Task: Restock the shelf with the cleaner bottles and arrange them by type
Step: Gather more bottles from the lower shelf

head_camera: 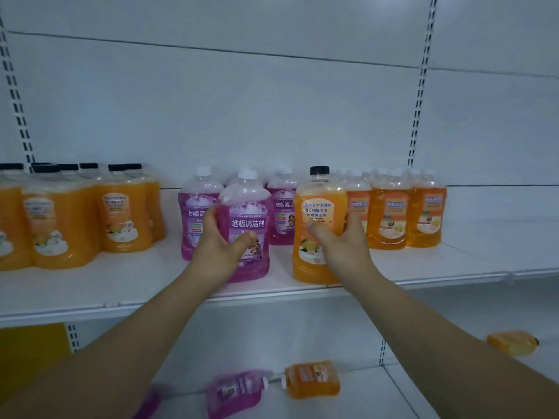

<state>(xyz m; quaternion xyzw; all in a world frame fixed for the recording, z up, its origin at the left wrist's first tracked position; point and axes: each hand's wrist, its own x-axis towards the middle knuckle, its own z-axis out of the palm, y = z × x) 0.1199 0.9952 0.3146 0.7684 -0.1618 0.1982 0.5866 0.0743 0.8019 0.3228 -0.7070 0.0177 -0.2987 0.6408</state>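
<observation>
While L grip (222,240) holds purple btl (248,213), R grip (338,237) orange btl (317,201), both stand near shelf (272,293) edge.

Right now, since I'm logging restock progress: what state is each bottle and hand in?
Purple bottle: upright, gripped by left hand.
Black-capped orange bottle: upright, gripped by right hand.
Black-capped orange group: upright, left.
Purple group: upright, middle.
White-capped orange group: upright, right.
Lower-shelf bottles: lying on their sides.
</observation>
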